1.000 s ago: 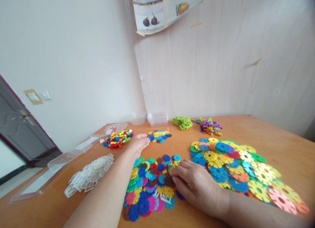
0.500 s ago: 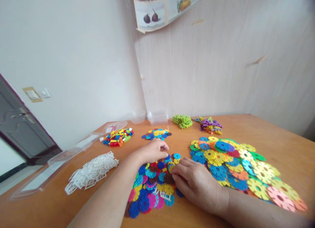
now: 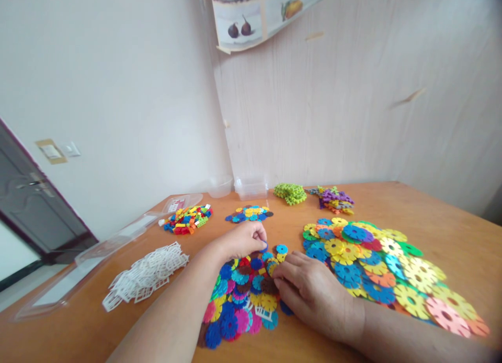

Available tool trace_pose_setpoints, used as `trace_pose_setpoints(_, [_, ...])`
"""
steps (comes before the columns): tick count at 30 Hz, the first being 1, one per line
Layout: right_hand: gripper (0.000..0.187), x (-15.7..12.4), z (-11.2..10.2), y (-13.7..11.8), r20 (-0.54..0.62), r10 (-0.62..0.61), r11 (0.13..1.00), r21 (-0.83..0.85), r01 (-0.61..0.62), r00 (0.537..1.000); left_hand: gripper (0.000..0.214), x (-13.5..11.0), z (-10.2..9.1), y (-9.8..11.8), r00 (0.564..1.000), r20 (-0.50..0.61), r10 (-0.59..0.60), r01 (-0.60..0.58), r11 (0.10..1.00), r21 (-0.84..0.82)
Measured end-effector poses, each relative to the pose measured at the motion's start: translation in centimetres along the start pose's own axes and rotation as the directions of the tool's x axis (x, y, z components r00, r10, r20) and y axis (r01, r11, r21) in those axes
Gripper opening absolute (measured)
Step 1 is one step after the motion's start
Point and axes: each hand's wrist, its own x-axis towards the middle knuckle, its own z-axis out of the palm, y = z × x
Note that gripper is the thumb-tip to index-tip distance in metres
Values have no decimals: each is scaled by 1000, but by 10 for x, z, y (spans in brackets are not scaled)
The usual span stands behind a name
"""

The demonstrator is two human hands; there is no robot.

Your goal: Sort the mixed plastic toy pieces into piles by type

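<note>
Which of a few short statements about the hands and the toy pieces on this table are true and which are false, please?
1. The left hand is at the far edge of the pile of small discs. True.
2. The right hand rests on the white lattice pieces. False: it lies palm down at the right edge of the pile of small discs, and the lattice pieces lie apart from it, beyond the left forearm.
3. The pile of large discs lies to the right of the right hand. True.
4. The green pieces are inside the clear tub. False: they lie on the table beside it.
</note>
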Motion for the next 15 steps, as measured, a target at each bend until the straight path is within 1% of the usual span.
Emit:
trace_pose_setpoints(2, [17, 1, -1, -1, 5, 5, 1000, 0, -5, 1000, 11, 3, -4, -5, 992, -91, -83, 73, 991, -113])
trace_pose_setpoints(3, [16, 1, -1, -1, 6, 5, 1000, 0, -5, 1000, 12, 5, -8, -10, 979, -153, -134, 109, 980, -165])
trace_pose_setpoints(5, [16, 2, -2, -1, 7, 1, 1000, 2, -1, 1000, 11, 10, -15, -21, 927, -288, -240, 162, 949, -270])
trace_pose_setpoints(7, [16, 2, -2, -2, 11, -3, 1000, 3, 3, 1000, 11, 16, -22, -33, 857, -393, -334, 161, 897, -412])
trace_pose_setpoints(9, [16, 1, -2, -2, 14, -6, 1000, 3, 6, 1000, 15, 20, -28, -42, 810, -434, -393, 69, 801, -595])
trace_pose_setpoints(11, [16, 1, -2, -2, 11, -7, 1000, 1, 7, 1000, 21, 22, -32, -47, 789, -439, -431, -33, 682, -730])
trace_pose_setpoints(12, [16, 1, -2, -2, 9, -7, 1000, -1, 7, 1000, 24, 22, -32, -49, 780, -438, -446, -65, 639, -767])
trace_pose_setpoints(13, [16, 0, -2, -1, 7, -8, 1000, -2, 8, 1000, 26, 22, -33, -50, 774, -437, -458, -78, 616, -784])
trace_pose_setpoints(15, [17, 0, -1, -1, 7, -7, 1000, -4, 7, 1000, 27, 22, -33, -50, 768, -439, -467, -66, 623, -779])
